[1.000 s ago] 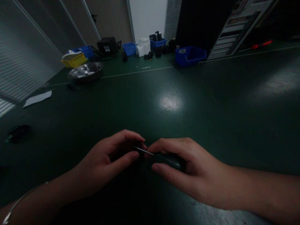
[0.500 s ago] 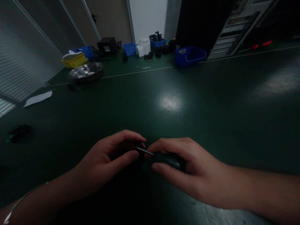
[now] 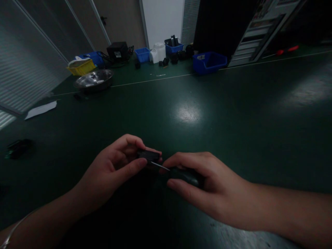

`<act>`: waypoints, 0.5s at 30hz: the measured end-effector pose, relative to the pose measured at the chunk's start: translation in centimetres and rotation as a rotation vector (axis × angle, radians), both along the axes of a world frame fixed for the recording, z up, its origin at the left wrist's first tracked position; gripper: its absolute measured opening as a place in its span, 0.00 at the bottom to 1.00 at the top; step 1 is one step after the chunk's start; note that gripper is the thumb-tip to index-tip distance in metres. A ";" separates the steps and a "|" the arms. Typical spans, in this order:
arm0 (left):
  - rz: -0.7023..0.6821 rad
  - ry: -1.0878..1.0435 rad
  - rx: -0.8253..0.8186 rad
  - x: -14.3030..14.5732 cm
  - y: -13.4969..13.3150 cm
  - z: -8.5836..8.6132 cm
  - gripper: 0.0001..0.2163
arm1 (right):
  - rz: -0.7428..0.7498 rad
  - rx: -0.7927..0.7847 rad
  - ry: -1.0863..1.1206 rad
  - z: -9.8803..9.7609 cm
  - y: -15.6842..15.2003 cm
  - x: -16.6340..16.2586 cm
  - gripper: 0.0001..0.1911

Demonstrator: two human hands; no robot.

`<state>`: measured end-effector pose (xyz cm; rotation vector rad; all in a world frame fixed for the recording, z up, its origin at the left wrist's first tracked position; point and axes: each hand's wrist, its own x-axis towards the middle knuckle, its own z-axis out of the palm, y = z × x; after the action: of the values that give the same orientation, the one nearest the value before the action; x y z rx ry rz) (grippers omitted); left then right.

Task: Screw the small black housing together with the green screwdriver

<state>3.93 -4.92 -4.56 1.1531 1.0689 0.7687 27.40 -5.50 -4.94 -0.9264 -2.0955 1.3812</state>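
Observation:
My left hand pinches a small black rectangular block between thumb and fingers; its details are too dark to make out. My right hand is wrapped round the dark handle of a screwdriver. The thin metal shaft points left, and its end meets the lower edge of the block by my left thumb. Whether the tip sits in the block or only touches it, I cannot tell. Both hands are over the green tabletop near its front.
A metal bowl, a yellow basket, a blue bin and a white device stand along the back. Dark parts and a white paper lie at left. A red-handled tool lies far right.
My left hand has shifted slightly left and up, and its fingers have turned so that the black block shows. My right hand with the screwdriver has hardly moved.

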 end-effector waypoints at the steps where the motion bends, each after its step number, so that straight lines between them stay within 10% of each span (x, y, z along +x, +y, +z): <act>1: 0.010 -0.026 -0.009 0.0 -0.1 0.0 0.06 | -0.004 -0.004 0.005 0.0 -0.1 0.0 0.07; 15: 0.014 0.057 0.181 0.0 -0.5 0.2 0.11 | -0.022 0.049 -0.021 0.1 0.0 0.2 0.06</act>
<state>3.97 -5.44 -4.33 1.3291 1.0722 0.8614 27.55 -5.51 -4.85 -0.9447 -2.1190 1.3084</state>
